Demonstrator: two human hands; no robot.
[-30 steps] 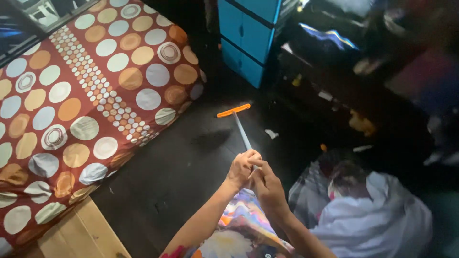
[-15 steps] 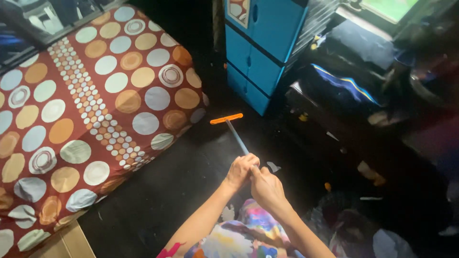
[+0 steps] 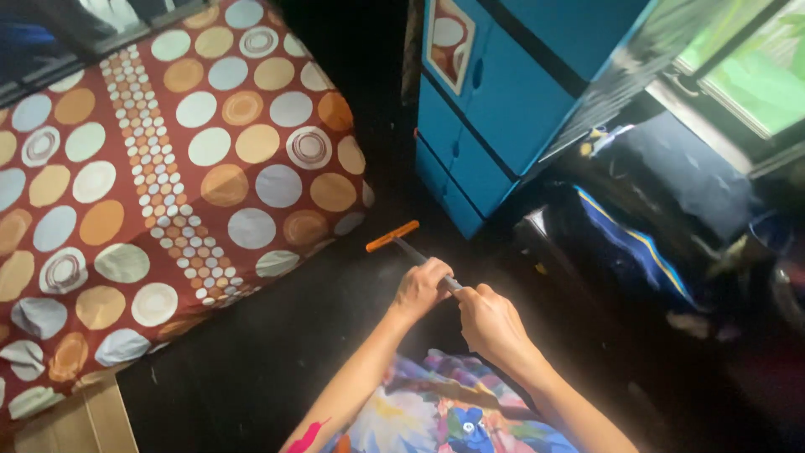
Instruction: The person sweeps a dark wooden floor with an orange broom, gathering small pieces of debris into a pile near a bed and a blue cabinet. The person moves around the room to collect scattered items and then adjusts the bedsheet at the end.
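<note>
Nearest, the right hand [image 3: 493, 323] closes its fingers round the near end of a thin grey rod [image 3: 423, 262]; just beyond, the left hand [image 3: 422, 288] clamps the shaft too; the rod runs up and leftward over the dark floor [image 3: 277, 352], ending in an orange crossbar [image 3: 392, 236]; farther off stand a spotted mattress [image 3: 151, 168] and a blue cabinet [image 3: 495, 92].

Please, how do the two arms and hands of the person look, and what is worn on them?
Both forearms are bare, with no sleeves, gloves or watch visible. The left hand and right hand show no rings that I can see. A pink-red mark sits near the left elbow.
</note>
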